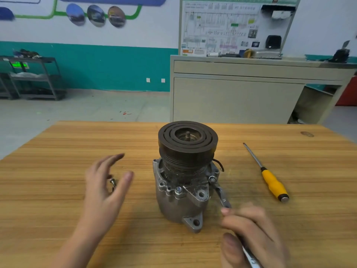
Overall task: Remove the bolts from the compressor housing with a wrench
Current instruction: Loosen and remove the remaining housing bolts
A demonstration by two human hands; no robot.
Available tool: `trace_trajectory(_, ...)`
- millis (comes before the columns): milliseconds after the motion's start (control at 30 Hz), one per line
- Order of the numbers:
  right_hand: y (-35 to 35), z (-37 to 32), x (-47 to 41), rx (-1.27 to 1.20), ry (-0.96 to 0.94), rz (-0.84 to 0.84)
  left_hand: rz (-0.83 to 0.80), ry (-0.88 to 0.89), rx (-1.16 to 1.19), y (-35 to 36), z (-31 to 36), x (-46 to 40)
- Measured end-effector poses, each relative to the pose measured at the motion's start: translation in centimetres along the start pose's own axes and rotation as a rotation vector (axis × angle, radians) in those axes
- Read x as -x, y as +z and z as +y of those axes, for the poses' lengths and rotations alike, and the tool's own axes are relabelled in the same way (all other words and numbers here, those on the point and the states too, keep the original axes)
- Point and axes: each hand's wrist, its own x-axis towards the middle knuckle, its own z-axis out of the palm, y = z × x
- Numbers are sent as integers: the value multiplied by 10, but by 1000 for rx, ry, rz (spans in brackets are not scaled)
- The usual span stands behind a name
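Gripping a wrench (223, 197) whose head sits on a bolt (212, 179) at the housing's right flange, the right hand (251, 231) works at lower right. The compressor housing (183, 196) stands upright at center frame on a wooden table (58, 151). Left of it, the left hand (104, 188) hovers with fingers spread, holding nothing, above a loose bolt (112, 183); a yellow-handled screwdriver (270, 178) lies at right.

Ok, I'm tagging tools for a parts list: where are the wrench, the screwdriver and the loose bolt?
wrench (222, 196), head view, on its shaft.
screwdriver (273, 182), head view, on its yellow handle.
loose bolt (112, 182), head view, on its head end.
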Motion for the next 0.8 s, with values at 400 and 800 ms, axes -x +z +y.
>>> trace_trajectory(400, 37, -20, -1, 38, 266, 384, -393, 7, 456, 63, 27, 11)
trace_trajectory(800, 10, 66, -55, -865, 1365, 258, -328, -60, 506, 68, 21, 20)
